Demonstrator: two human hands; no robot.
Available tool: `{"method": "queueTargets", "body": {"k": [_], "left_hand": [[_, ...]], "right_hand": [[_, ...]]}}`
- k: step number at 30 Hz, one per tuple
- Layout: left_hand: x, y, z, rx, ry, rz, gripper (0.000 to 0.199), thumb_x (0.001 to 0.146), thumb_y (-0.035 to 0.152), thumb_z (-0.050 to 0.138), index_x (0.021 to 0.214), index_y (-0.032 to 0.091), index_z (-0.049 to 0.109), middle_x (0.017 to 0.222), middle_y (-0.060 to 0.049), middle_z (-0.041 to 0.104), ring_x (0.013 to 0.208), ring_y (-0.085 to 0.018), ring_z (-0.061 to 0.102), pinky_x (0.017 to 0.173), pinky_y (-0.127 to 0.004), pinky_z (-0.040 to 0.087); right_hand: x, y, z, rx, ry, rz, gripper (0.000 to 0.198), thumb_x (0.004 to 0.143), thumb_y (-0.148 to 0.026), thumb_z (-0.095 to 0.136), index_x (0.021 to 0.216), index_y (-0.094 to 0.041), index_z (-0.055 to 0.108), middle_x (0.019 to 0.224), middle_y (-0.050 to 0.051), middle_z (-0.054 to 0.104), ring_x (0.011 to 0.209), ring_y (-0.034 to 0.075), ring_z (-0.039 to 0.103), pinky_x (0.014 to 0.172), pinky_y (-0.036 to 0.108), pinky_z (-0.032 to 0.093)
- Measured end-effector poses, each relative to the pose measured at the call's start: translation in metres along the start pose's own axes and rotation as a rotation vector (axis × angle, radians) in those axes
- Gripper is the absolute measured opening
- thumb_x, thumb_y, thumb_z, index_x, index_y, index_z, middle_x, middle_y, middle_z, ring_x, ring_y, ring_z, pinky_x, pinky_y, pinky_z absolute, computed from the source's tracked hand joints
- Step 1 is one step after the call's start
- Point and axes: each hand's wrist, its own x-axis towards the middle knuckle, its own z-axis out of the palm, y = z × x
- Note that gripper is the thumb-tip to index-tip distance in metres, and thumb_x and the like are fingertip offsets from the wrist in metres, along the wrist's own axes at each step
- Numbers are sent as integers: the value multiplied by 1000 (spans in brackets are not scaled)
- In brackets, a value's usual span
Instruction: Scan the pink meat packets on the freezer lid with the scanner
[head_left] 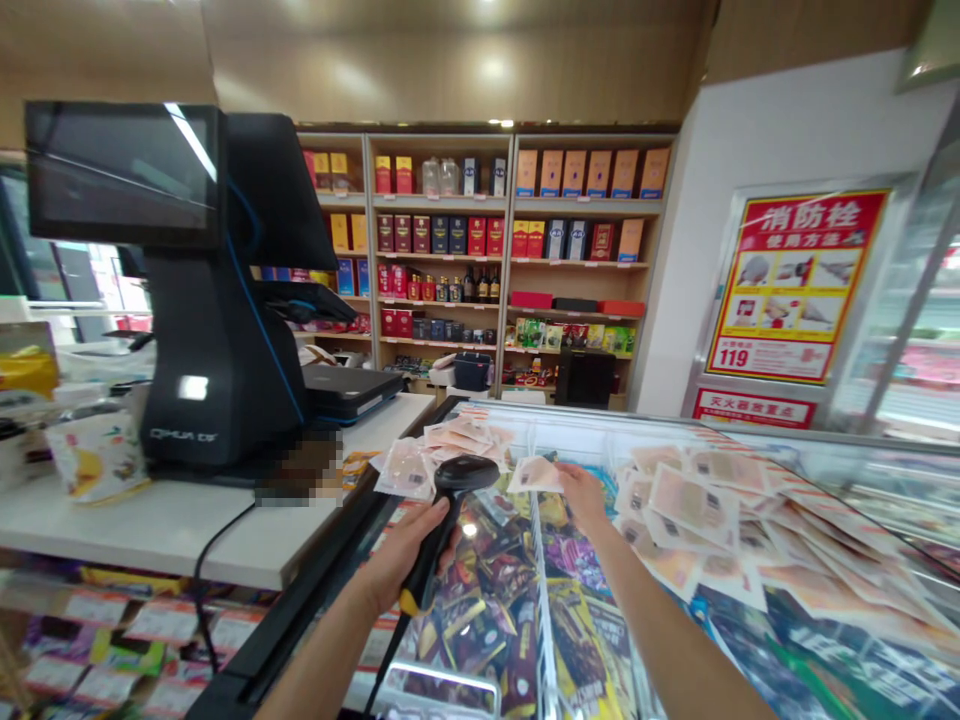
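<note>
My left hand is wrapped round the handle of a black barcode scanner, its head tilted up over the glass lid of a freezer. A cable runs down from the scanner's yellow-trimmed base. Between the fingers of my right hand is a pale, flat packet with a dark printed mark, close to the right of the scanner head. Similar packets lie in a small pile behind the scanner. A larger heap of packets spreads over the lid to the right of my right hand.
A black checkout terminal stands on the white counter at left, its cable hanging over the edge. Beside it is a white patterned pouch. Shelves of boxes and bottles line the back wall. Wrapped goods lie inside the freezer.
</note>
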Motion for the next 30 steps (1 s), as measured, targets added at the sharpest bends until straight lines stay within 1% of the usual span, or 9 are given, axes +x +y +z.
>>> {"method": "queueTargets", "body": {"k": [2,4,9,13,19,25,30], "left_hand": [[2,-1,2,-4,-32,4,29,69,44,49,70,15,46,53,2,50,37,-6,42,37,-18,30],[4,-2,3,-1,-58,7,29,70,44,48,71,15,47,53,2,50,37,-6,42,37,-18,30],[9,-6,4,13,-131,-18,28,71,43,48,72,15,46,57,1,52,39,-6,44,38,-19,31],[11,-9,5,20,-138,-12,25,73,41,46,75,16,45,57,1,52,41,-6,45,38,-18,32],[11,-9,9,21,-135,-6,25,73,41,46,76,16,43,57,2,52,41,-6,44,38,-18,32],[10,-7,11,44,-151,-28,26,73,41,47,78,16,45,58,1,52,42,-6,45,39,-18,31],[11,-8,11,25,-158,-44,27,71,42,48,75,16,44,57,2,52,41,-6,44,39,-19,31]], "right_hand": [[-2,2,-10,45,16,18,20,53,-21,47,68,-16,59,61,1,61,59,16,55,54,25,41],[-4,3,-18,99,39,37,22,52,-22,48,71,-16,57,58,-1,58,55,15,52,51,24,39],[-1,2,-25,241,79,68,22,52,-23,47,73,-17,50,50,-6,49,45,10,45,44,22,34],[3,0,-30,335,83,77,23,52,-22,49,74,-17,48,49,-8,43,42,8,39,41,20,30],[3,-10,-37,447,81,75,25,51,-20,51,76,-18,47,49,-9,38,40,6,35,39,19,28],[2,-21,-39,511,88,93,25,48,-19,53,72,-18,46,46,-10,37,39,5,34,38,18,25],[2,-24,-41,544,104,113,27,46,-21,53,72,-18,46,47,-10,39,41,6,37,40,18,29]]}}
